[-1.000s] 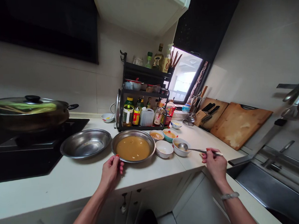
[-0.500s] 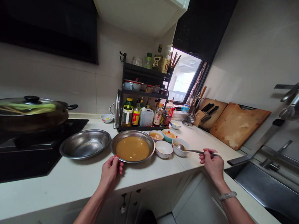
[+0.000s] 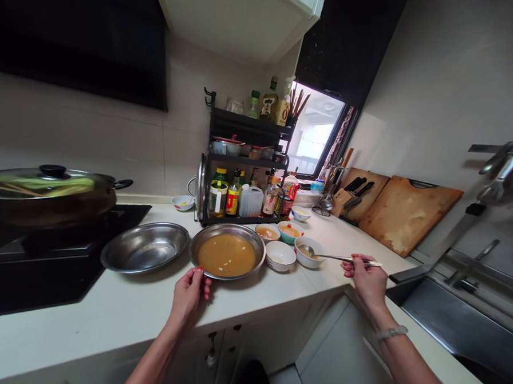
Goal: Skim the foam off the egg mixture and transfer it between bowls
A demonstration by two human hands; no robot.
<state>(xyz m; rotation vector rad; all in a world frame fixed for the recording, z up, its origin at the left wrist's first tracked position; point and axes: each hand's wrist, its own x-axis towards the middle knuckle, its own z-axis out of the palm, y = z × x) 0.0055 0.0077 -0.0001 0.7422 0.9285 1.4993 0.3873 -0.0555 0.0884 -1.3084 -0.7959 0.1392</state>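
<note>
Our right hand [image 3: 366, 278] pinches the handle end of the long metal spoon [image 3: 329, 257]; its scoop sits in the small white ceramic bowl [image 3: 310, 258] of brownish sauce. Our left hand [image 3: 190, 290] clamps the near rim of the round steel basin [image 3: 227, 253] holding yellow-brown liquid, flat on the white countertop [image 3: 116, 314]. An empty round steel pan [image 3: 145, 246] is just beside it on the left. A second small white bowl [image 3: 279, 255] sits between basin and sauce bowl. The black bottle rack [image 3: 243, 181] stands behind.
</note>
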